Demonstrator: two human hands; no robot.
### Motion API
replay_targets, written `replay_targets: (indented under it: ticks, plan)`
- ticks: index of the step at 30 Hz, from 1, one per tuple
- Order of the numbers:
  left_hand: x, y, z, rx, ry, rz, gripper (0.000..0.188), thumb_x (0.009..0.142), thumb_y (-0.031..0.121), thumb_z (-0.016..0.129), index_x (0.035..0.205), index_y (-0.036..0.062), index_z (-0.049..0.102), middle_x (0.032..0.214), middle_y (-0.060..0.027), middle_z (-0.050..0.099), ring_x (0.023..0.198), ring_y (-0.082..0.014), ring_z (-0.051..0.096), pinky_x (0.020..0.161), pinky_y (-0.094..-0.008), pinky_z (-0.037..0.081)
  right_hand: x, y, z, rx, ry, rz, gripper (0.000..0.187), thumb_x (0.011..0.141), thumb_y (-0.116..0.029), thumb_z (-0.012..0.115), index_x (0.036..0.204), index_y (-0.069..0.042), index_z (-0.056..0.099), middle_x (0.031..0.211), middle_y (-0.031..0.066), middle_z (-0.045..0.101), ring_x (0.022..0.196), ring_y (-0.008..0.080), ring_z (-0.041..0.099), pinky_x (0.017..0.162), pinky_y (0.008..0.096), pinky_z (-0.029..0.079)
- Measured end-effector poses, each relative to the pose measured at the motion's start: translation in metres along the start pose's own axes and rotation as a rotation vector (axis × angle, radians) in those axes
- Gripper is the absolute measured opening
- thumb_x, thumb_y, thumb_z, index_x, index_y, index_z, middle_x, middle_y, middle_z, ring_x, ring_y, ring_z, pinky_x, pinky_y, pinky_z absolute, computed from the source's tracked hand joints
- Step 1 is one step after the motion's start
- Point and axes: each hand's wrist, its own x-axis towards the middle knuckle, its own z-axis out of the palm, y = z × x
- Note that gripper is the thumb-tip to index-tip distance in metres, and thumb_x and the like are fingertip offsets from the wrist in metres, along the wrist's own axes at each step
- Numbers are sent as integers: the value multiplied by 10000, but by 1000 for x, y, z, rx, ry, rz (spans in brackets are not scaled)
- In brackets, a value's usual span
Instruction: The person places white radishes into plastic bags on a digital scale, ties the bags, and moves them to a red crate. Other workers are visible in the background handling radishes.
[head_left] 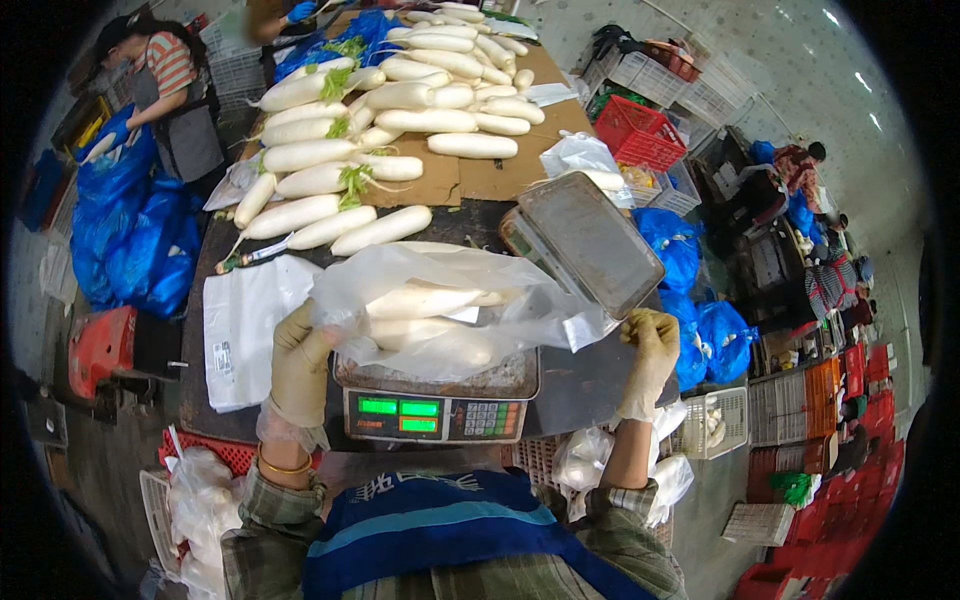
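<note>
A clear plastic bag (540,290) holding several white radishes (425,300) lies across the metal pan of a digital scale (435,412), whose green displays are lit. My left hand (300,365), in a pale glove, is closed on the bag's left end. At the bag's right end is my gloved right hand (650,355), its fingers pinched together at the corner of the plastic. Beside my left hand lies a stack of flat white plastic bags (250,330). Beyond the bag, loose white radishes (380,230) are piled on the table.
A second metal weighing pan (590,240) stands behind the bag on the right. Cardboard (490,180) lies under the radish pile. Blue bags (140,240) sit left of the table, more blue bags (725,340) right. Crates (640,130) stand beyond; co-workers (170,100) work nearby.
</note>
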Motion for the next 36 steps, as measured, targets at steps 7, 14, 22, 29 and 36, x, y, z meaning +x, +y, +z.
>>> replay_targets:
  ticks: [7,14,22,29,36]
  plan:
    - [13,9,21,156,-158,88,299,942,156,682,1193,-5,670,993,0,716,861,-70,626,778,-229,497,-65,16,66,-308,-15,-171,773,882,-163,738,1523,39,355,1530,241,423,1372,267,471,1037,353,474]
    - [35,40,36,99,-274,39,355,930,195,600,1162,-71,643,1050,-122,710,960,-180,640,921,-325,486,-18,-22,84,283,-240,143,274,1002,-241,635,1125,0,680,1031,33,679,909,112,625,826,262,504]
    - [41,26,56,-244,-564,-256,518,967,304,495,1310,-81,544,1158,-180,666,930,-299,677,836,-422,544,-48,-114,117,558,-663,315,683,970,-215,637,1549,10,353,1470,103,532,1006,117,615,870,267,521]
    - [44,27,49,-285,-699,-358,397,997,267,500,1179,-63,625,1035,-184,703,844,-297,683,766,-414,552,-39,-110,94,80,-738,-25,349,991,-175,615,1273,23,671,1192,138,698,964,186,668,854,367,541]
    - [30,27,39,121,-887,-270,718,907,517,669,1222,-124,604,1020,-179,736,791,-228,717,715,-322,570,-63,-67,143,-61,-704,-412,20,863,0,658,860,-19,666,807,128,628,754,265,631,727,383,520]
